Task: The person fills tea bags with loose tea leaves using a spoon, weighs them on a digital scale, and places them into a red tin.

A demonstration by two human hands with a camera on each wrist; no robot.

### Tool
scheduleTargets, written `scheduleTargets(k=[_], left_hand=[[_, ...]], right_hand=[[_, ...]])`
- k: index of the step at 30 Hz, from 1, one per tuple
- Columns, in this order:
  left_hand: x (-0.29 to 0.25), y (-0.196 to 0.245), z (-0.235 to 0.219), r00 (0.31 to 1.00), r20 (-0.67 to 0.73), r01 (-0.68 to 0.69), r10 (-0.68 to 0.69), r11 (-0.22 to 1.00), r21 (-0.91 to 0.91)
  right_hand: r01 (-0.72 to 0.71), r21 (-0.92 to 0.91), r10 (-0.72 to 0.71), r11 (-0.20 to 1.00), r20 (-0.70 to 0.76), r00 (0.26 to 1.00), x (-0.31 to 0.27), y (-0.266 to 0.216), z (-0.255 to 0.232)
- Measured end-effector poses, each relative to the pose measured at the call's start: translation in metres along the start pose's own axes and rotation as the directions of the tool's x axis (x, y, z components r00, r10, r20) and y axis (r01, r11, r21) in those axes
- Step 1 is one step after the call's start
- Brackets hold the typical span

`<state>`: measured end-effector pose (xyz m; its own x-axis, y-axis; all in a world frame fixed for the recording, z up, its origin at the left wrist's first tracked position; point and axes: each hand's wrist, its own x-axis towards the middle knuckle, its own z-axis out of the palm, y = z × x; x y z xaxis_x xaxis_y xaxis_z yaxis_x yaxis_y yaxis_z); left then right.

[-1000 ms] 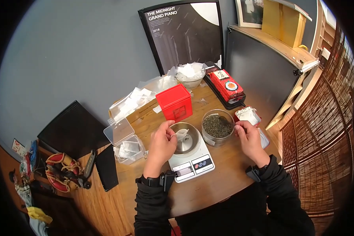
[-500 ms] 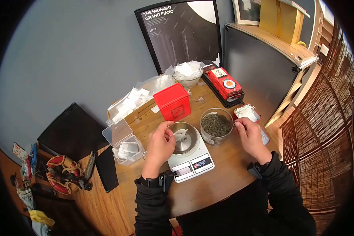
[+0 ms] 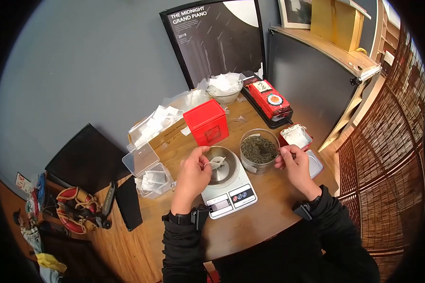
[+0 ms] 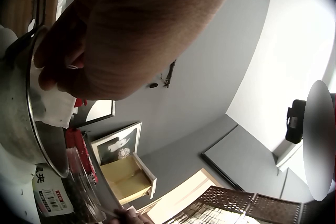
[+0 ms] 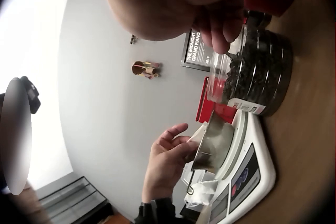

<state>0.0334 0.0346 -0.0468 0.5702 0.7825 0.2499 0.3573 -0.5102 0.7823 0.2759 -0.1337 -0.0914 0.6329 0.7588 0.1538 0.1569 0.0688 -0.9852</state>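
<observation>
My left hand (image 3: 192, 175) pinches a small white filter bag (image 3: 216, 162) over a metal bowl (image 3: 222, 170), which sits on a white digital scale (image 3: 232, 198). At the rim of a clear round jar (image 3: 256, 168) of dark dried leaves (image 3: 258, 150), my right hand (image 3: 295, 166) grips a thin dark utensil whose far end is among the leaves. In the right wrist view the jar (image 5: 262, 69) stands beside the scale (image 5: 254, 174), with the right-hand fingers at its mouth. The left wrist view shows the bag (image 4: 55, 106) hanging inside the bowl's rim.
A red canister (image 3: 207, 123) stands behind the scale. Left of it are an open clear box (image 3: 153, 181) of white bags and a long box (image 3: 167, 134). A red tin (image 3: 296, 137) sits right of the jar; a red package (image 3: 270, 101) lies behind.
My right hand has lowered slightly at the jar's right edge, and the utensil has shifted in the leaves. The left hand holds the bag in nearly the same place.
</observation>
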Motion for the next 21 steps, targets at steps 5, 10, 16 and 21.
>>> scheduleTargets(k=[5, 10, 16, 21], left_hand=[[-0.0005, 0.0008, -0.0003, 1.0, 0.0, 0.0, 0.0, 1.0, -0.007], [0.0002, -0.0002, -0.0003, 1.0, -0.001, -0.002, 0.002, 1.0, 0.003], [0.0001, 0.0019, 0.0004, 1.0, 0.013, 0.018, -0.018, 1.0, 0.001], [-0.0003, 0.0033, 0.0003, 1.0, 0.016, 0.023, -0.023, 1.0, 0.01]], right_hand=[[-0.057, 0.164, 0.065, 0.985, -0.045, 0.997, 0.0054, 0.0089, 0.0014], [-0.101, 0.234, 0.123, 0.967, -0.085, 0.989, 0.004, 0.0051, -0.0032], [-0.16, 0.337, 0.195, 0.928, -0.073, 0.978, 0.0033, 0.0079, 0.0002], [-0.165, 0.355, 0.202, 0.92, -0.069, 0.977, 0.0026, 0.0055, 0.0024]])
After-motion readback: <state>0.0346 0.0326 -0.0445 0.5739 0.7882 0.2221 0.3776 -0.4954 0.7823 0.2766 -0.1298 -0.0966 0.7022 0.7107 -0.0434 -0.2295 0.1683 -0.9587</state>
